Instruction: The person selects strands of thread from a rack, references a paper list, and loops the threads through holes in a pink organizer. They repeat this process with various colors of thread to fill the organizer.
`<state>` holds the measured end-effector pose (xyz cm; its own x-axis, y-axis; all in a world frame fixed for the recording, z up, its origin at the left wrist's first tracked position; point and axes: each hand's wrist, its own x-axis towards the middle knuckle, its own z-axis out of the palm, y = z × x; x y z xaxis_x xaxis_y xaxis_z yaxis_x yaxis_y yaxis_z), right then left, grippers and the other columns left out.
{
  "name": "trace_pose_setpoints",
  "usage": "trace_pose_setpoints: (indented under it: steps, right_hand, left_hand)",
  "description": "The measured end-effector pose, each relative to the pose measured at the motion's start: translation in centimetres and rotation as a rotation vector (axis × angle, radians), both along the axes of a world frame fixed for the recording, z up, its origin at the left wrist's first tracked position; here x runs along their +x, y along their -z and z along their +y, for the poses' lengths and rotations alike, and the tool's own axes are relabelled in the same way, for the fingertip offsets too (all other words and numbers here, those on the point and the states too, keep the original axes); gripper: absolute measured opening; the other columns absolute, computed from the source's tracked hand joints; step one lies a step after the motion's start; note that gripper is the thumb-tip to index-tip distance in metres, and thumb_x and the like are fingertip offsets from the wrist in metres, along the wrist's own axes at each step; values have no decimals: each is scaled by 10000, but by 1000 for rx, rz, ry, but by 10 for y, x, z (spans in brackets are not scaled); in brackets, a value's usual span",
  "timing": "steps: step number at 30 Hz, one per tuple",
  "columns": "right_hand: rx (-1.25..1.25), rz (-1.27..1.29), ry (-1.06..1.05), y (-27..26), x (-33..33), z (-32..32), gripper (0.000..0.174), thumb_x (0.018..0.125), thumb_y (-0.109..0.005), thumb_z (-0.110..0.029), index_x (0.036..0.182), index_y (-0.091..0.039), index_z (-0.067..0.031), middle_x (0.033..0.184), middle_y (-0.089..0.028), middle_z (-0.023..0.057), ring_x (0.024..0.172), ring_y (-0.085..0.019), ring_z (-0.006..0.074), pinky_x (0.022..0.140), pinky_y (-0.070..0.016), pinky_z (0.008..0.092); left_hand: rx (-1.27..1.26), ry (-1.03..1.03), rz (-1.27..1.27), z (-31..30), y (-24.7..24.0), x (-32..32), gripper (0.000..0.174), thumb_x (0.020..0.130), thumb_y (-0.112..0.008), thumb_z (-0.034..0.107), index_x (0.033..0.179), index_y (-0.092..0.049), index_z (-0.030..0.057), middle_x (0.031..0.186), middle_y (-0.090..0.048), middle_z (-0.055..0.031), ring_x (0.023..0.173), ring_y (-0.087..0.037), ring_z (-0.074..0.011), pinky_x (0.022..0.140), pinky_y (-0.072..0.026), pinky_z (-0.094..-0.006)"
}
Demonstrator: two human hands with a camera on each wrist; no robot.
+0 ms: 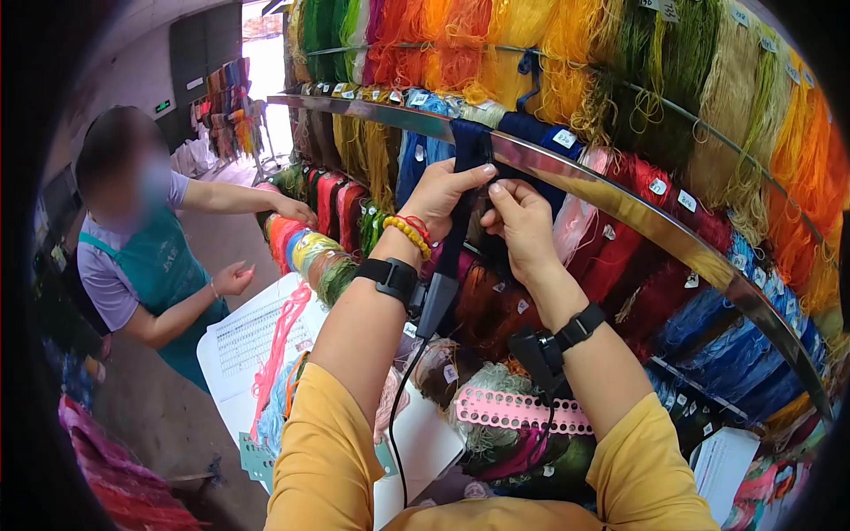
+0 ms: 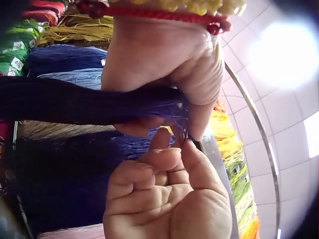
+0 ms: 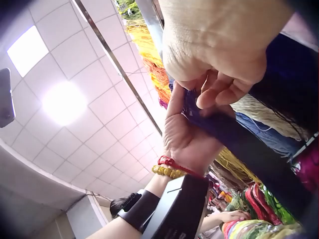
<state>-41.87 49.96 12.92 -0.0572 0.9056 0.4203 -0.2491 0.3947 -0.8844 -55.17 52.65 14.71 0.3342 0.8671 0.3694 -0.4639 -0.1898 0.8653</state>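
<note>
A dark navy hank of thread point(image 1: 456, 221) hangs over the curved metal rail point(image 1: 567, 168). My left hand point(image 1: 443, 192) grips the hank just under the rail, its thumb pointing right. Close beside it, my right hand point(image 1: 524, 223) pinches thin strands at the hank's edge between thumb and forefinger. In the left wrist view, the navy hank point(image 2: 89, 102) passes through the left hand point(image 2: 159, 59), and the right hand's point(image 2: 169, 199) fingertips meet at a few loose threads. The right wrist view shows the right hand point(image 3: 219, 50) over the hank point(image 3: 249, 149), partly hiding the left fingers.
Racks of coloured, tagged thread hanks point(image 1: 460, 35) fill the area above, behind and right. At lower left stands a white table point(image 1: 425, 451) with printed sheets point(image 1: 252, 341), pink thread point(image 1: 288, 336) and a pink holed card point(image 1: 513, 411). A person in a teal apron point(image 1: 168, 274) stands left.
</note>
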Motion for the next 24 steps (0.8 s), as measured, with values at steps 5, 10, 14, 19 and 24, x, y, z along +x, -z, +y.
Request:
trace_pose_setpoints:
  steps: [5,10,14,19,24]
  right_hand:
    - [31,67,80,2,0,0,149,845,-566,-161,888,-552,-19,671,-557,15,522,-526,68,485,-420,204]
    - [47,142,101,3,1,1,120,847,-554,-154,883,-541,-41,675,-546,8,505,-513,66,475,-423,207]
    - [-115,380,-28,-9,1,-12,113,849,-534,-150,871,-540,-38,643,-530,5,469,-480,64,436,-396,202]
    - [-80,212,-121,-12,10,-13,115,866,-536,-171,867,-540,-57,576,-449,-35,421,-366,35,382,-276,183]
    - [25,6,25,-18,15,-26,125,876,-536,-182,863,-540,-57,560,-400,-65,421,-320,13,375,-237,170]
  left_hand:
    - [-58,-86,-11,-3,-1,4,202,797,-650,186,922,-563,53,820,-604,-22,695,-566,-110,633,-458,-260]
    - [-87,-59,-97,-4,2,8,169,821,-616,160,932,-550,51,815,-602,-36,685,-568,-127,651,-477,-277]
    - [-87,-29,-174,-1,9,8,106,853,-569,163,894,-544,69,750,-571,-11,627,-536,-115,616,-455,-251]
    - [48,-81,-39,7,19,5,133,862,-563,222,844,-528,94,620,-451,45,545,-441,-65,530,-360,-210]
    - [37,-271,130,5,18,5,167,853,-567,253,819,-542,91,590,-420,67,470,-355,-34,433,-278,-196]
